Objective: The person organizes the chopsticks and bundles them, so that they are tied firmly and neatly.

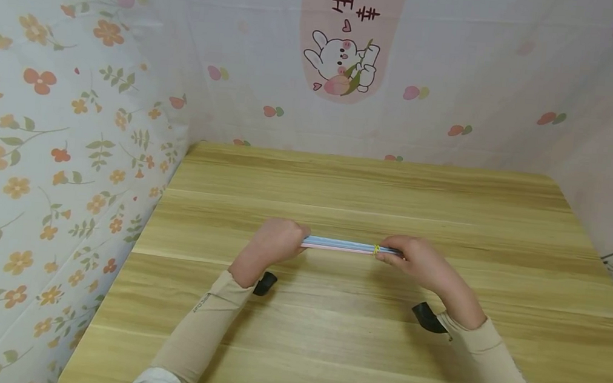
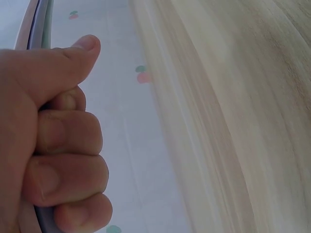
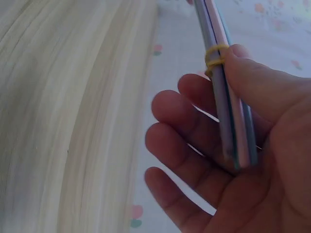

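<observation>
A bundle of slim pastel chopsticks (image 1: 339, 244) in blue, pink, lilac and green is held level above the table between both hands. My left hand (image 1: 279, 241) grips one end in a fist; in the left wrist view its fingers (image 2: 73, 177) curl round the sticks and the thumb points along them. Near the other end, a yellow rubber band (image 3: 216, 58) is wound round the bundle. My right hand (image 1: 415, 260) pinches that end between thumb and index finger, the thumb tip touching the band. The right hand's other fingers (image 3: 167, 141) are loosely bent behind the stick ends.
Below the hands lies a wood-grain table (image 1: 325, 351). A pale curtain (image 1: 252, 59) with a rabbit print hangs along the back edge, and a floral cloth (image 1: 41, 162) covers the left side. Dark wrist-worn pieces (image 1: 429, 318) stick out beneath both wrists.
</observation>
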Action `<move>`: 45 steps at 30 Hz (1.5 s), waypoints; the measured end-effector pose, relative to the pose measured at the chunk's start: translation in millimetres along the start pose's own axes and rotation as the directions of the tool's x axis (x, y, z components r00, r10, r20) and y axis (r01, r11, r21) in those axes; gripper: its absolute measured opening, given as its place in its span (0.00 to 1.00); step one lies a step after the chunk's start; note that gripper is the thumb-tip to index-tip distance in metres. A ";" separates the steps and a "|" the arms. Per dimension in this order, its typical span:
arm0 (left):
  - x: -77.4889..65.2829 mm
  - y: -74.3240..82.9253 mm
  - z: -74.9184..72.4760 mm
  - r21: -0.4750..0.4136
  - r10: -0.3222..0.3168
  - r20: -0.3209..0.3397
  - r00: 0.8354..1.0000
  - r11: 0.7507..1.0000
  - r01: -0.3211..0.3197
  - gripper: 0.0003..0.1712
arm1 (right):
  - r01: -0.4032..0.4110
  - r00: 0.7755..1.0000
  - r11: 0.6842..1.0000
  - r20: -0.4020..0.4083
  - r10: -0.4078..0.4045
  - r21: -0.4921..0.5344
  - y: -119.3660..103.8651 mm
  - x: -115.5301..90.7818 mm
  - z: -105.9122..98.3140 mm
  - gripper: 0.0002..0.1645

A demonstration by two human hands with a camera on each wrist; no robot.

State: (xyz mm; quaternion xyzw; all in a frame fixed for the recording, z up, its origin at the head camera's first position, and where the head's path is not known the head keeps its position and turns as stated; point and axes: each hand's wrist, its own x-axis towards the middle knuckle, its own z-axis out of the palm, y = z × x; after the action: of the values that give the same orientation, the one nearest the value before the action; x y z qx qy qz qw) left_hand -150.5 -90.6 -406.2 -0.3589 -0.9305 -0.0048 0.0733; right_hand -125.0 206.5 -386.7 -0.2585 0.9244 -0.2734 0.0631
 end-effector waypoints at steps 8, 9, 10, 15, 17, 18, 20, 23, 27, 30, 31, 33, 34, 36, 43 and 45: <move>1.9 1.8 -1.3 -0.004 -0.003 0.006 1.000 1.000 0.003 0.10 | 0.050 0.998 0.998 -0.023 -0.051 -0.046 -6.7 4.3 3.3 0.11; 2.1 1.9 -1.4 -0.003 -0.002 0.003 1.000 1.000 0.002 0.11 | 0.055 0.998 0.996 -0.021 -0.057 -0.065 -7.2 5.0 3.7 0.12; 2.0 2.0 -1.4 0.000 -0.001 0.000 1.000 1.000 0.001 0.11 | 0.057 0.998 0.995 -0.019 -0.059 -0.080 -8.1 5.7 4.2 0.13; 1.8 2.3 -1.2 0.020 0.002 0.000 1.000 1.000 -0.002 0.12 | 0.071 0.997 0.989 -0.011 -0.074 -0.131 -11.2 8.1 6.3 0.11; 1.6 2.0 -1.3 0.016 -0.003 0.004 1.000 1.000 0.003 0.12 | 0.087 0.996 0.984 -0.013 -0.090 -0.156 -13.0 9.0 7.0 0.10; 1.6 1.9 -1.3 0.013 -0.006 0.007 1.000 1.000 0.006 0.11 | 0.096 0.995 0.981 -0.014 -0.100 -0.168 -13.8 9.6 7.4 0.09; 1.6 1.7 -1.6 0.004 -0.011 0.012 1.000 1.000 0.011 0.11 | 0.113 0.993 0.975 -0.015 -0.118 -0.192 -15.4 10.3 8.3 0.09; 1.2 1.3 -1.8 0.003 -0.013 0.014 1.000 1.000 0.013 0.10 | 0.119 0.992 0.973 -0.009 -0.123 -0.198 -16.9 10.9 9.7 0.08; 0.6 0.7 -1.4 0.006 -0.011 0.011 1.000 1.000 0.011 0.10 | 0.114 0.992 0.979 -0.032 -0.121 -0.170 -17.3 11.1 12.4 0.07; 0.3 0.4 -1.5 0.004 -0.011 0.007 1.000 1.000 0.011 0.11 | 0.110 0.990 0.981 -0.072 -0.123 -0.162 -16.9 11.3 15.7 0.09; 0.3 0.6 -1.7 0.002 -0.010 0.007 1.000 1.000 0.010 0.11 | 0.103 0.989 0.982 -0.087 -0.118 -0.160 -16.8 11.2 16.9 0.11; 0.6 1.0 -2.0 -0.001 -0.009 0.005 1.000 1.000 0.009 0.11 | 0.087 0.988 0.985 -0.116 -0.105 -0.152 -17.0 10.5 18.9 0.14; 0.5 1.3 -2.5 -0.003 -0.009 0.003 1.000 1.000 0.009 0.11 | 0.081 0.986 0.986 -0.131 -0.101 -0.148 -17.0 10.1 20.0 0.16; 0.6 1.7 -2.6 -0.005 -0.009 0.000 1.000 1.000 0.009 0.11 | 0.072 0.983 0.988 -0.158 -0.094 -0.139 -17.6 9.0 21.3 0.19; 0.9 2.5 -1.6 0.008 -0.012 -0.019 1.000 1.000 0.012 0.12 | 0.095 0.964 0.981 -0.229 -0.132 -0.166 -19.8 7.5 24.4 0.28; 0.9 2.6 -1.6 0.005 -0.016 -0.016 1.000 1.000 0.016 0.12 | 0.078 0.968 0.977 -0.221 -0.122 -0.197 -20.2 7.8 24.7 0.31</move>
State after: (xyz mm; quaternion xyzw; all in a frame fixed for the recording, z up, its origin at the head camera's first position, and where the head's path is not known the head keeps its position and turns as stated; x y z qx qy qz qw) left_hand -149.2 -88.1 -404.6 -0.3513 -0.9327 -0.0057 0.0818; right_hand -116.3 176.3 -396.4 -0.2759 0.9327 -0.2167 -0.0836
